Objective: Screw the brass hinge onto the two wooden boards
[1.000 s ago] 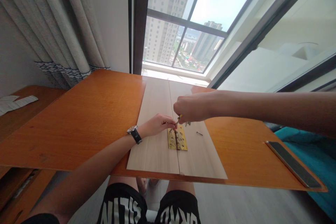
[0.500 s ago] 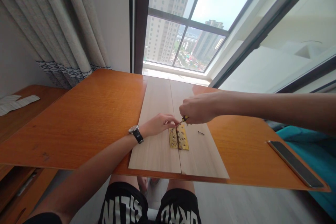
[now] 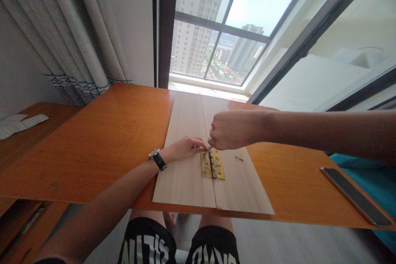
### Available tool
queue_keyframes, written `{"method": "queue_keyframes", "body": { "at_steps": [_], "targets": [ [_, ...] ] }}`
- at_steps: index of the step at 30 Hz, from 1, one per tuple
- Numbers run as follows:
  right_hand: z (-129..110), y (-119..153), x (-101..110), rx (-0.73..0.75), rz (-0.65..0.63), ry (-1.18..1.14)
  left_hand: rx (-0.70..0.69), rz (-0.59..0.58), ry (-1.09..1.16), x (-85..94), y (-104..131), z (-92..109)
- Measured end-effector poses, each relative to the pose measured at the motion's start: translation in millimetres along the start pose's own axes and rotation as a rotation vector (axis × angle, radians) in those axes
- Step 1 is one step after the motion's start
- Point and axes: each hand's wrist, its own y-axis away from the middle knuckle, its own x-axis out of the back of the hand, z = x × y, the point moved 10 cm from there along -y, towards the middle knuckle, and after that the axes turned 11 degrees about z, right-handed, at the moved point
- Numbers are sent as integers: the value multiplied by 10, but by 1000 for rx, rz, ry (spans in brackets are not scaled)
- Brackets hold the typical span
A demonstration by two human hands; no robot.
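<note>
A brass-coloured hinge (image 3: 218,170) lies open across the seam of two pale wooden boards (image 3: 179,185), one leaf on each. My right hand (image 3: 224,131) is closed round a screwdriver (image 3: 209,149), whose shaft slants down to the top of the hinge's left leaf; its handle is hidden in the fist. My left hand (image 3: 185,149), wearing a wristwatch, rests on the left board. Its thumb and forefinger are pinched together at the screwdriver's tip, and whatever sits between them is too small to make out. To the right of the hinge, a loose screw (image 3: 239,158) lies on the right board.
The boards lie on an orange-brown wooden table (image 3: 93,140). A dark phone (image 3: 355,196) rests by its right edge, with teal fabric (image 3: 365,177) beyond. A curtain (image 3: 77,29) hangs at the left, and a window (image 3: 216,29) stands behind the table.
My right fist has turned and dropped slightly toward the hinge, hiding the yellow-and-black screwdriver handle that showed before. My left hand stays at the hinge's upper end. The view has shifted slightly.
</note>
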Motion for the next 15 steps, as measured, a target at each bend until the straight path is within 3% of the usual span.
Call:
{"method": "queue_keyframes", "body": {
  "at_steps": [6,10,15],
  "targets": [
    [227,-41,-36,-332,-48,-255,16,128,-145,149,-114,-98],
    [279,-54,13,-545,-115,-400,32,89,-160,57,-301,-247],
    [251,-46,6,-578,-184,-424,40,72,-127,-104,-598,-364]
  ]
}}
